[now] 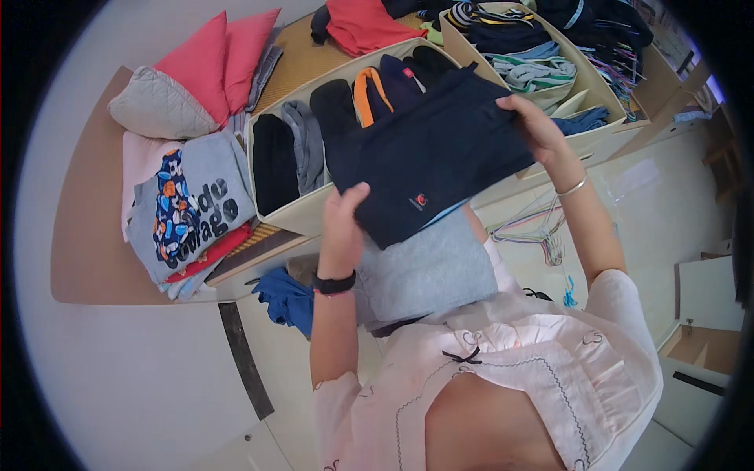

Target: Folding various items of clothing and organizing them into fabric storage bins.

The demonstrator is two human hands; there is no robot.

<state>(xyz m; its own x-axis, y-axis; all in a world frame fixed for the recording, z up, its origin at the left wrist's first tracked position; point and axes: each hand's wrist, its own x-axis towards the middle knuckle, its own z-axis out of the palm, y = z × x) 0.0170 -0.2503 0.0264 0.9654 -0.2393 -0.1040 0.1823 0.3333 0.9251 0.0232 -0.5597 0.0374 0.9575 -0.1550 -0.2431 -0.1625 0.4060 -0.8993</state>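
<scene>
Between my two hands I hold a folded black garment (440, 157) with a small red emblem near its lower edge. My left hand (343, 228) grips its near left corner, thumb on top. At the far right end my right hand (536, 129) pinches its edge. The garment hangs over the near side of a cream fabric storage box (290, 208), hiding part of it. Rolled clothes stand in that box: a black one (275, 165), a grey one (305, 149) and one with an orange band (367, 94). Folded grey cloth (432, 275) lies on my lap.
Left of the box sits a stack with a grey printed shirt (204, 165); pink cushions (208, 67) lie behind. A second box (577, 118) of clothes stands at right. Wire hangers (542, 228) and blue cloth (284, 298) are on the floor. An open cabinet (703, 345) stands far right.
</scene>
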